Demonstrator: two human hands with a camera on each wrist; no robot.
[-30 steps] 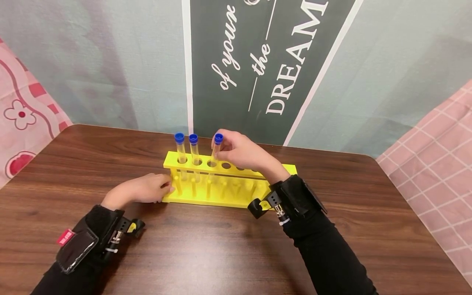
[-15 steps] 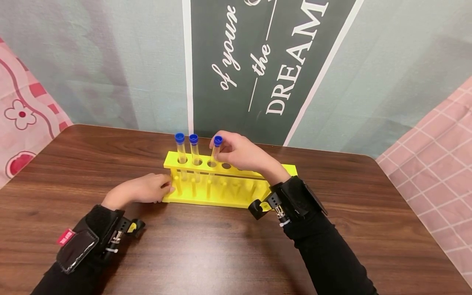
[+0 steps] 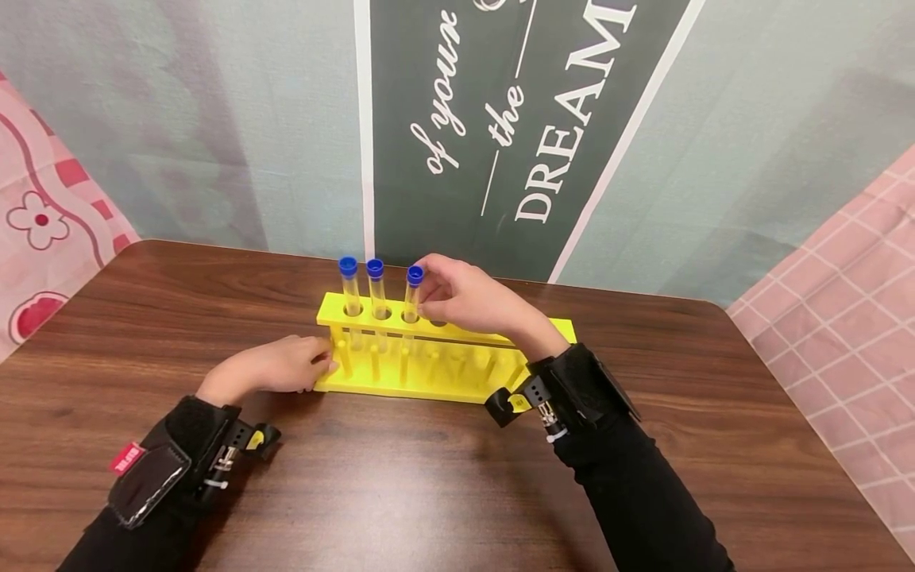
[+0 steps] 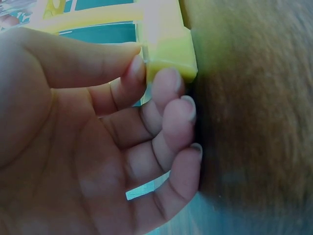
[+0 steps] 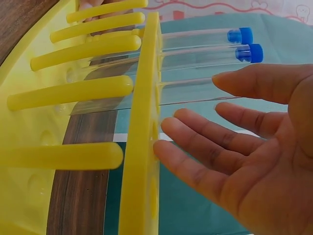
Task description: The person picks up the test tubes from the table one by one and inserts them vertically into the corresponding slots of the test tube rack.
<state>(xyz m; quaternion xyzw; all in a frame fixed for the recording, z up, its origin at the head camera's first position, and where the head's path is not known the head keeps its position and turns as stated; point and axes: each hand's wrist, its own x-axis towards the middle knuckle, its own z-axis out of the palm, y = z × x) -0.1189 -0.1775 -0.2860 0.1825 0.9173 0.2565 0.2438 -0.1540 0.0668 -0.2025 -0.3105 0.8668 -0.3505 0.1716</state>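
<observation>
A yellow test tube rack (image 3: 446, 389) stands on the table, three clear test tubes with blue caps in its leftmost holes. Two of them, the leftmost tube (image 3: 350, 290) and the second tube (image 3: 377, 290), are upright. The third tube (image 3: 411, 302) sits in the third hole beside my right hand (image 3: 472, 298). That hand's thumb and fingers are extended and apart in the right wrist view, close to this tube; its cap is hidden there by the thumb. With thumb and fingertips, my left hand (image 3: 282, 365) holds the rack's left end at the base.
The brown wooden table (image 3: 429, 492) extends around the rack. Behind it hangs a pale cloth with a dark lettered panel (image 3: 500, 143). Pink cloths hang at both sides. Upright yellow pegs (image 5: 73, 93) line the rack's base.
The third tube has shifted slightly left and stands straighter in its hole. The right fingers, earlier behind and around it, are now off to its right. The left hand stays put.
</observation>
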